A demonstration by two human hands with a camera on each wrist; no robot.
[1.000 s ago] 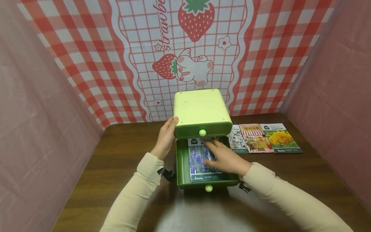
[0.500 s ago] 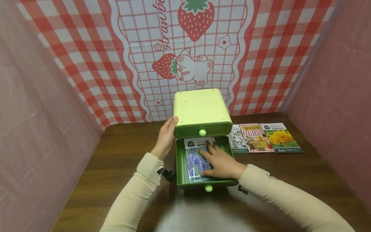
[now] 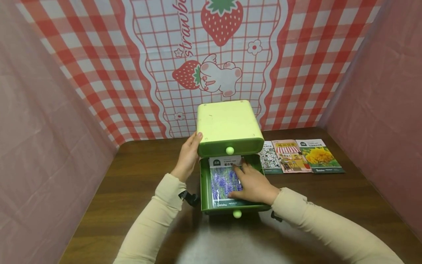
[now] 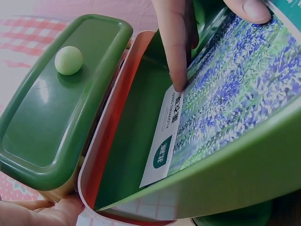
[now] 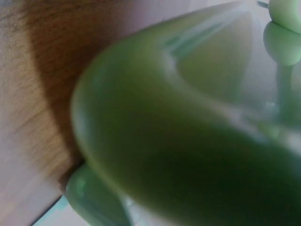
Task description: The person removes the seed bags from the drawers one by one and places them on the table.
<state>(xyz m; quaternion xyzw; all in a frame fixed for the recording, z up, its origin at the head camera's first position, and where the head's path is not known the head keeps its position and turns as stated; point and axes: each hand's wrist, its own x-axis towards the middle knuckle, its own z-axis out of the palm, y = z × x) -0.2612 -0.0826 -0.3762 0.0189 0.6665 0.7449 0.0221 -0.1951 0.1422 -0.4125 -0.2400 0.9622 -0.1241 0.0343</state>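
Observation:
A light green two-drawer box stands on the table, its lower drawer pulled out. Inside that drawer lies a seed packet with purple flowers on its front. My right hand reaches over the drawer's right side, its index finger and thumb straight on the packet, as the left wrist view shows. Part of the packet is hidden beneath this hand. My left hand rests against the box's left side, thumb near the front corner. The upper drawer is closed. Mostly the drawer's green outside fills the right wrist view.
Right of the box, three packets lie side by side on the wooden table: a white-flower one, a pink one with a shop drawing, and a yellow-flower one. A checkered strawberry cloth hangs behind.
The purple-flower packet has shifted left within the drawer and lies straighter. My right hand has moved slightly left and toward the drawer's front. My left hand has stayed at the box's side.

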